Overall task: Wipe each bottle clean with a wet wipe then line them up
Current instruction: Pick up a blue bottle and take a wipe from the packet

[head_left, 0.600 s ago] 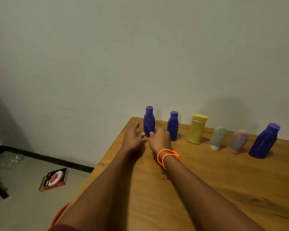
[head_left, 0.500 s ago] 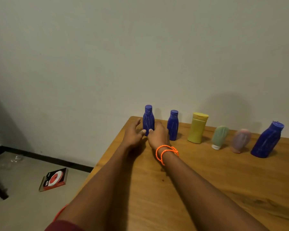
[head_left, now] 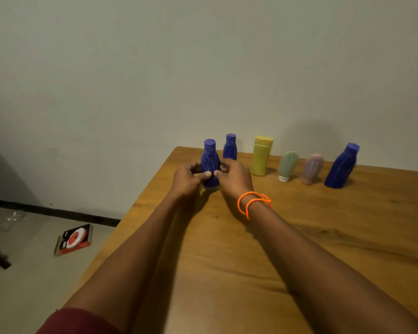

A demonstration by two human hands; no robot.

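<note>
Presently both hands meet around one blue bottle (head_left: pixel 210 165) near the table's (head_left: pixel 299 249) far left corner, at roughly eleven o'clock on the tabletop. The left hand (head_left: pixel 187 179) curls around the bottle's left side and the right hand (head_left: pixel 234 178) around its right, thumbs nearly touching across the front of its lower body, so it is pinched between the two. The bottle stands upright, long axis vertical, cap pointing up, base at or just above the wood; which, I cannot tell.

Behind it, toward one o'clock, a second small blue bottle (head_left: pixel 230 148) stands upright, partly hidden by the right hand. Running on toward three o'clock along the wall come a yellow bottle (head_left: pixel 261 156), upright; a green tube (head_left: pixel 287 165) on its white cap; a pink tube (head_left: pixel 312 168); and a larger blue bottle (head_left: pixel 342 166), the last three appearing to lean rightward.

Orange bead bracelets (head_left: pixel 252 203) circle the right wrist. On the floor at nine o'clock lies a red and black box (head_left: pixel 74 239).
</note>
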